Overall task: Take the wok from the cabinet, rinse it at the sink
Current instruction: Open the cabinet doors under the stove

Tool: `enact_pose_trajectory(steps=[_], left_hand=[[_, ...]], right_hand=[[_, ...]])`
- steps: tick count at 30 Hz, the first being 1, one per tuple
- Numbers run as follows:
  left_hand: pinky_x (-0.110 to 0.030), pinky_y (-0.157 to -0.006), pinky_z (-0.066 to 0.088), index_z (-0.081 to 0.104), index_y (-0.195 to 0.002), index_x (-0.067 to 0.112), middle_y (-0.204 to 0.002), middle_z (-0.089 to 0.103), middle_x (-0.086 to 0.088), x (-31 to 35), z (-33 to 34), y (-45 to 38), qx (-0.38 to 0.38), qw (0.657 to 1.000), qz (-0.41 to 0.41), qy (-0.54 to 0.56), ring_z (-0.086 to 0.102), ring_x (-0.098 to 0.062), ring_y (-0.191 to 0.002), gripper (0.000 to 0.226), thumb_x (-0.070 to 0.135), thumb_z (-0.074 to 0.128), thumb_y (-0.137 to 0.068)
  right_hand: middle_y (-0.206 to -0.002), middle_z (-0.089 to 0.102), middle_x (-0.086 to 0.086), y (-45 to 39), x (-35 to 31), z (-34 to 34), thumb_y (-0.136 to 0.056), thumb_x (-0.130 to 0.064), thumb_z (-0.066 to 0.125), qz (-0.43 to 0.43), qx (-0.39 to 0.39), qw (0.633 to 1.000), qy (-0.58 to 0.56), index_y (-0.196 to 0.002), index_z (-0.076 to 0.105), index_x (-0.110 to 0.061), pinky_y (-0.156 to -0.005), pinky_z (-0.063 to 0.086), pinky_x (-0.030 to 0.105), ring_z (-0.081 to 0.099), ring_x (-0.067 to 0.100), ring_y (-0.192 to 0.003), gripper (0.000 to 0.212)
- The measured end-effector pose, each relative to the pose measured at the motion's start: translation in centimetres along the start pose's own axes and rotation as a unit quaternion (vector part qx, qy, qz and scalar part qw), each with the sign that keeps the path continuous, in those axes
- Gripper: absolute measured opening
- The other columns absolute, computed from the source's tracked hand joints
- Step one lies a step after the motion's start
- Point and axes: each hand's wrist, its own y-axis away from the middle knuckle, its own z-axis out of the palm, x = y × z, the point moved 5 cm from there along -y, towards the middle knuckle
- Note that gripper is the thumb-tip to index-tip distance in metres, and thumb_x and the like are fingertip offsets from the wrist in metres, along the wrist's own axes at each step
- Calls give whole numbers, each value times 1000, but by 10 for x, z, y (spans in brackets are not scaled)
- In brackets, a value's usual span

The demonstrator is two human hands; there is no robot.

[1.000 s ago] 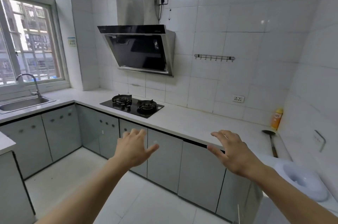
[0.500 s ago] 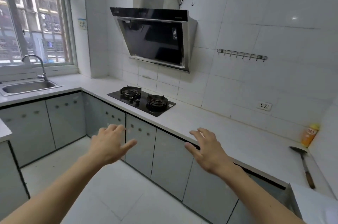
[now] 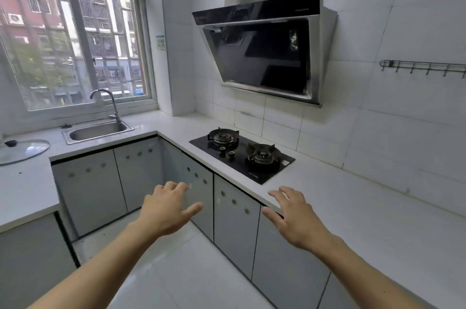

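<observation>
Fingers (image 3: 176,186) of both hands were spread and empty before shut cabinet doors (image 3: 235,210); the wok stayed unseen, presumably inside, likely heavy and rigid, best gripped by its handle

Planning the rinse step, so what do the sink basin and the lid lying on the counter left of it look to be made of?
Sink: apparently stainless steel with a brushed sheen, going by its grey metallic rim and soft reflections. Lid: looks like clear glass, since the counter shows through it, with a thin metal-looking rim and a black knob, probably plastic.
</observation>
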Motion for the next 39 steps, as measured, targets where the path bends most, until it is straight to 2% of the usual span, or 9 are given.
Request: enact_pose_trajectory(steps=[9, 17, 25, 32, 39], left_hand=[[-39, -98, 41, 39, -141, 29, -143, 46, 1, -36, 50, -117, -22, 1000, -22, 1, 45, -22, -125, 79, 80, 35, -82], [-42, -100, 41, 39, -140, 30, -143, 44, 1, -96, 80, -250, -31, 999, 5, 37, 43, -24, -127, 75, 78, 37, -83], [-41, -97, 42, 44, -132, 30, -136, 48, 2, -141, 87, -381, -33, 998, 47, 34, 45, -23, -122, 68, 76, 38, -84], [-44, -101, 43, 41, -139, 28, -142, 46, 0, -152, 122, -487, -43, 998, 48, 27, 43, -25, -127, 75, 78, 37, -83], [-44, -102, 42, 41, -140, 28, -143, 46, 0, -141, 179, -567, -108, 994, 22, 27, 43, -25, -128, 75, 77, 39, -83]], right_hand=[[-154, 26, -2, -137, 12, 45, -95, -60, 34, -10, -41, 999, 9, -145, 32, -29, -114, 28, 40, 18, 17, -143, 59], [-155, 26, -1, -265, -17, 84, -97, -57, 35, 13, -37, 999, 35, -147, 31, -27, -113, 29, 40, 16, 18, -144, 59], [-153, 29, -3, -383, -34, 115, -96, -58, 37, 53, -15, 998, -9, -146, 33, -27, -115, 28, 40, 18, 16, -143, 59], [-155, 25, -2, -474, 1, 165, -96, -60, 34, 70, -44, 997, -13, -147, 31, -27, -114, 28, 39, 14, 16, -144, 61], [-156, 24, 3, -568, 50, 206, -97, -57, 35, 81, -73, 994, -23, -148, 30, -24, -114, 29, 42, 13, 21, -145, 61]])
